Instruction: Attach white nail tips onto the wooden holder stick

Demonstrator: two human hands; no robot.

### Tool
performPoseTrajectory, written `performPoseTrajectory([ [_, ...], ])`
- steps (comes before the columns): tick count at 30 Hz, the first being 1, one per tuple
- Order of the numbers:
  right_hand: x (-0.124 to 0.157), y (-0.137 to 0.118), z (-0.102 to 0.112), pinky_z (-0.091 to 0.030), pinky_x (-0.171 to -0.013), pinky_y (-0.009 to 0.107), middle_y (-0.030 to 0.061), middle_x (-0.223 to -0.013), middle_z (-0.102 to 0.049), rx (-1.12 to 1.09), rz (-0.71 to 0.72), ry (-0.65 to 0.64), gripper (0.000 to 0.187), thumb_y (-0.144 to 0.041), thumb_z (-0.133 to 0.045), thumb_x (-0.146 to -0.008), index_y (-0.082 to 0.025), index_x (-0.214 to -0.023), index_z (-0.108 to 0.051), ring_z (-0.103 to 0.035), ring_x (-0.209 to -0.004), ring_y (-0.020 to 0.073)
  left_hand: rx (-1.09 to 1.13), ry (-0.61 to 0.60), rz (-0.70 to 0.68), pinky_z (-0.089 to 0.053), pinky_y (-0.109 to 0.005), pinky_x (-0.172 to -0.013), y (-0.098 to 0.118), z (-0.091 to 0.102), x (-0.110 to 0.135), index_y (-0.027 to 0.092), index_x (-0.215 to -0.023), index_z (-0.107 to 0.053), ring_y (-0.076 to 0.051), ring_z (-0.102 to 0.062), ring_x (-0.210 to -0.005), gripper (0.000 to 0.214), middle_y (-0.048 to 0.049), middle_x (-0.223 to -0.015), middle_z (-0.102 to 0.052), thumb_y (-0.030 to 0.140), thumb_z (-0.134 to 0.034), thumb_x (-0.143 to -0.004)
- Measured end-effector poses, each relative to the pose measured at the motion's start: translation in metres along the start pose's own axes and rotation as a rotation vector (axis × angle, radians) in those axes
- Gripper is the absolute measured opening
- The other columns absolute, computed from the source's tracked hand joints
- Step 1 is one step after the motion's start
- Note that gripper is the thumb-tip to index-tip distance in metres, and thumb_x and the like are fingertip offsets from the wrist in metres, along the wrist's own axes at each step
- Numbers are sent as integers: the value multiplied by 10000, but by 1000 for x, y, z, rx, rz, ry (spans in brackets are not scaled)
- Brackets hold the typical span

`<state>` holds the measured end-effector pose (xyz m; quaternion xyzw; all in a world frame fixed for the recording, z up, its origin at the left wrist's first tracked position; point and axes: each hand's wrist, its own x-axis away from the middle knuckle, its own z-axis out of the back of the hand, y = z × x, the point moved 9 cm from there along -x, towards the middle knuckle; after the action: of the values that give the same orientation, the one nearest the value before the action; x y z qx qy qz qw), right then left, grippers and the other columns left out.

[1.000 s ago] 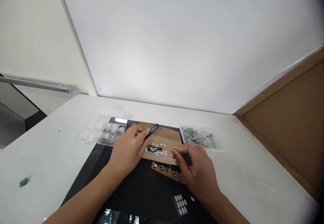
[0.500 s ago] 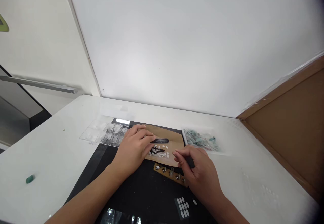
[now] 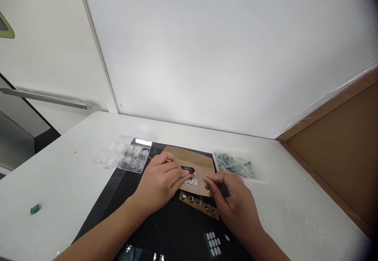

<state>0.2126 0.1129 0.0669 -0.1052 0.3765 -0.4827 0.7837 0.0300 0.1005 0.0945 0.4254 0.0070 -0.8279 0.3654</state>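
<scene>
My left hand (image 3: 162, 176) is over the brown paper sheet (image 3: 203, 165), its thumb and fingertips drawn together. Beside its fingertips lie a black file-like strip (image 3: 188, 169), partly covered, and small white pieces (image 3: 191, 182). A tiny dark bit shows at those fingertips; I cannot make out what it is. My right hand (image 3: 233, 198) is closed, thumb against forefinger, just off the sheet's right part; anything in the pinch is too small to name. Below the sheet, between the hands, sits a wooden strip (image 3: 195, 202) with small clear tips standing on it.
A clear compartment box (image 3: 134, 160) stands left of the paper. At right is a white tray (image 3: 215, 159) of greenish translucent pieces. A card of white ovals (image 3: 213, 244) lies on the black mat (image 3: 153, 229). A green piece (image 3: 34, 209) lies far left; a brown panel (image 3: 333, 154) borders the right.
My left hand has shifted slightly right over the paper, and its fingers have closed together. The dark tangled pieces there no longer show. My right hand has hardly moved.
</scene>
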Motion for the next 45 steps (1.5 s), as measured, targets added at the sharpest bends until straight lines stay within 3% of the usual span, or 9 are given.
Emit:
performPoseTrajectory([
  [9, 1, 4, -2, -425, -761, 364, -19, -747, -706, -4, -28, -38, 302, -426, -565, -1082, -260, -845, -650, -615, -698, 207, 21, -2, -55, -571, -434, -929, 13, -8, 7, 163, -1261, -715, -272, -650, -1089, 262, -63, -1015, -817, 106, -647, -1014],
  [19, 1, 4, -1, -426, -765, 363, -25, -756, -713, -15, -36, -33, 272, -409, -572, -1079, -267, -862, -650, -626, -719, 212, 14, -133, -26, -540, -542, -1097, 8, -21, 11, 96, -1638, -327, -317, -533, -1363, 666, -169, -1418, -690, -38, -429, -994],
  [21, 1, 4, -1, -428, -762, 362, -25, -759, -714, -13, -34, -33, 271, -409, -569, -1081, -268, -866, -652, -627, -718, 211, 7, -120, -6, -550, -528, -1081, 8, -19, 9, 100, -1581, -431, -315, -563, -1313, 570, -176, -1385, -696, 29, -493, -1019],
  [25, 1, 4, 0, -431, -760, 360, -28, -746, -709, -5, -23, -28, 267, -409, -573, -1078, -269, -865, -654, -632, -709, 208, 34, -62, -29, -590, -473, -957, 10, -14, 7, 158, -1294, -675, -278, -636, -1077, 280, -98, -1055, -783, 112, -603, -1027],
  [28, 1, 3, 0, -437, -759, 362, -23, -756, -715, -4, -16, -33, 270, -405, -568, -1080, -268, -865, -657, -640, -710, 211, 52, -68, -37, -597, -455, -911, 9, -16, 8, 152, -1418, -599, -276, -626, -1065, 408, -92, -1025, -794, 48, -540, -1028],
  [32, -1, 2, 1, -444, -745, 357, -21, -746, -713, -3, -17, -35, 279, -414, -566, -1080, -266, -860, -653, -641, -698, 209, 63, -143, -22, -572, -497, -985, 9, -21, 11, 165, -1620, -372, -296, -573, -1190, 687, -139, -1239, -739, -50, -420, -968],
  [35, -1, 3, 1, -449, -743, 356, -23, -738, -712, 5, -23, -29, 288, -429, -564, -1079, -266, -858, -651, -645, -699, 211, 51, -152, 13, -533, -528, -1053, 8, -19, 11, 156, -1632, -331, -308, -529, -1254, 765, -172, -1356, -646, -75, -402, -906],
  [42, 0, 7, 0, -451, -780, 374, -15, -745, -725, 6, -48, -40, 316, -463, -555, -1079, -267, -854, -659, -656, -715, 222, -17, -22, -11, -541, -490, -979, 7, 5, -1, 139, -1378, -530, -288, -549, -1151, 465, -159, -1215, -625, -8, -498, -937],
  [45, -1, 8, -2, -452, -779, 378, -10, -748, -730, -2, -57, -45, 335, -482, -552, -1078, -264, -848, -663, -664, -715, 225, -139, -59, 27, -549, -464, -947, 5, 24, -9, 139, -1266, -598, -286, -564, -1131, 330, -149, -1187, -642, 31, -510, -967],
])
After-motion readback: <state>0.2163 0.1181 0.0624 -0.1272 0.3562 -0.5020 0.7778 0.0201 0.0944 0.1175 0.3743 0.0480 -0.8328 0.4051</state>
